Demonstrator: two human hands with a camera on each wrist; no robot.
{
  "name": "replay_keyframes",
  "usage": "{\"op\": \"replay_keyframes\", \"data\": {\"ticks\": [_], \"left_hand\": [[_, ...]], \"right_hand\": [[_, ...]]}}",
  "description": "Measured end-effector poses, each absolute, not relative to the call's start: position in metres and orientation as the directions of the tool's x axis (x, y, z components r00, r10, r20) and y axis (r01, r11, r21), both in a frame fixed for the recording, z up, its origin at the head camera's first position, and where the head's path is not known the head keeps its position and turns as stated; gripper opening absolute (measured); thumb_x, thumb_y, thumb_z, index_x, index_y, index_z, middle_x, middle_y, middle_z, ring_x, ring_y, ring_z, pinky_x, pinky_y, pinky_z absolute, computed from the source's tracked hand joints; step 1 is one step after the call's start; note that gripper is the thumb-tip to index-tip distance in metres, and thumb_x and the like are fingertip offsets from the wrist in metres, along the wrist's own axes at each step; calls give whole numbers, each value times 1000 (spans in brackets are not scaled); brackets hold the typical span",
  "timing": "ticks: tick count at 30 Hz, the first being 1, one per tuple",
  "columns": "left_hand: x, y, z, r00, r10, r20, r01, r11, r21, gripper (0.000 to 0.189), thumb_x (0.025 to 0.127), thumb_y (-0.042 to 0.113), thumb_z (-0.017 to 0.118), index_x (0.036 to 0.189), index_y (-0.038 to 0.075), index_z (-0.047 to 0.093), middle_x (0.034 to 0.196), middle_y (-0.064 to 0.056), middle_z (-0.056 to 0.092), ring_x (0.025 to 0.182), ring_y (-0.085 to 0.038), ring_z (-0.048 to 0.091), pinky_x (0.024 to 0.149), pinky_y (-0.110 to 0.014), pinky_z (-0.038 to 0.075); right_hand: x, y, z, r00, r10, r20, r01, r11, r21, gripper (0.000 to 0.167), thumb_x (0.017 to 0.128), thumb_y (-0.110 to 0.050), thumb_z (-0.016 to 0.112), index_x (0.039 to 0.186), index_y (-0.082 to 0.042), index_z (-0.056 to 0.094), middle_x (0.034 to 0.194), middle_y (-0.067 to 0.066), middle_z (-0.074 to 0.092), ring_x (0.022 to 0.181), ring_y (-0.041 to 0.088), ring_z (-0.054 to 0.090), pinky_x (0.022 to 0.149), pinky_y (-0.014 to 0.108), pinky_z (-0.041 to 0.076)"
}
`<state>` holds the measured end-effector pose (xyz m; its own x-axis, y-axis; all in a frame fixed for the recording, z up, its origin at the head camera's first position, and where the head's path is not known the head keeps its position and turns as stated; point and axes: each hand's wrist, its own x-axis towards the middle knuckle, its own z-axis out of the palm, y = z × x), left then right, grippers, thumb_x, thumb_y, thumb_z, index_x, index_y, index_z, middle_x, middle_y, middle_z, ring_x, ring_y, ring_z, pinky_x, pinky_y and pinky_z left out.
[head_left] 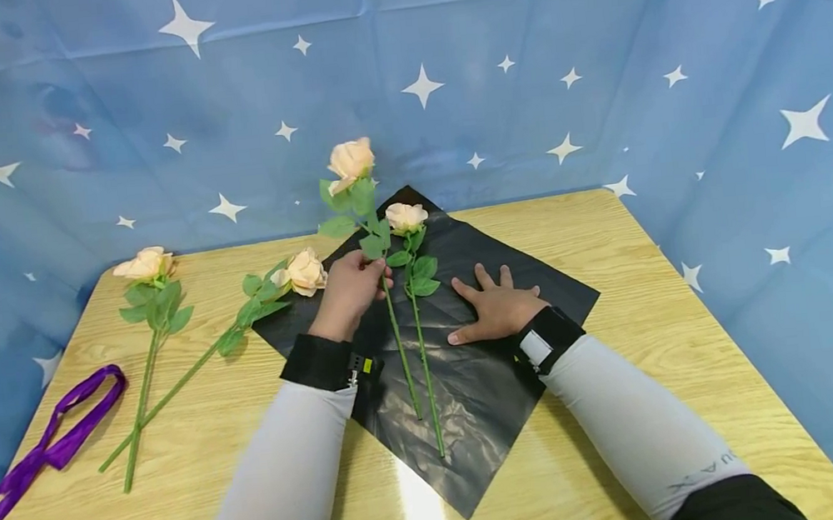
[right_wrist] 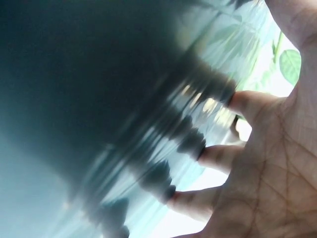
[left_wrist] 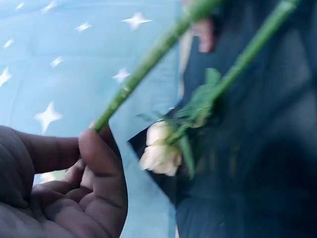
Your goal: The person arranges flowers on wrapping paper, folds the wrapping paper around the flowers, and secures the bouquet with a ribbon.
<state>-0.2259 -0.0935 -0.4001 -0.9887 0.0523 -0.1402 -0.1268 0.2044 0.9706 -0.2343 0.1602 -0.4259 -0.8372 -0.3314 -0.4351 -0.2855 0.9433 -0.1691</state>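
Observation:
A black sheet (head_left: pixel 467 389) of wrapping material lies on the table, turned cornerwise. My left hand (head_left: pixel 353 289) pinches the stem of a cream rose (head_left: pixel 352 161) between thumb and fingers, just under its leaves. In the left wrist view the pinched green stem (left_wrist: pixel 153 62) runs up to the right from the fingertips. Another cream rose (head_left: pixel 406 217) lies on the sheet, right of the held one, its stem pointing toward me. With fingers spread, my right hand (head_left: pixel 500 306) rests on the sheet's right part. The right wrist view shows its fingertips touching the shiny black surface.
Two more cream roses, one upright-lying (head_left: pixel 146 265) and one slanting (head_left: pixel 303 272), lie on the left with stems crossed. A purple ribbon (head_left: pixel 65 444) lies at the table's left edge. Blue star-patterned cloth (head_left: pixel 368 72) hangs behind the wooden table (head_left: pixel 701 400).

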Motion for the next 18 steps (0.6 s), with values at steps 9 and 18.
{"op": "replay_keyframes", "data": {"ticks": [9, 18], "left_hand": [[-235, -75, -422, -981, 86, -174, -118, 444, 888, 27, 110, 18, 50, 120, -2, 66, 114, -17, 66, 81, -17, 66, 87, -43, 58], [-246, -66, -439, -981, 89, -170, -67, 671, 738, 38, 107, 22, 59, 71, 9, 62, 58, 0, 59, 60, -20, 67, 55, -28, 46]], "right_hand": [[-233, 157, -425, -848, -322, -422, -287, 947, -147, 103, 89, -79, 58, 168, -34, 9, 175, 17, -4, 157, 56, -4, 105, 89, 21], [-234, 158, -426, -845, -322, -428, -283, 947, -152, 102, 90, -78, 58, 168, -34, 8, 175, 15, -5, 157, 54, -5, 106, 89, 21]]}}
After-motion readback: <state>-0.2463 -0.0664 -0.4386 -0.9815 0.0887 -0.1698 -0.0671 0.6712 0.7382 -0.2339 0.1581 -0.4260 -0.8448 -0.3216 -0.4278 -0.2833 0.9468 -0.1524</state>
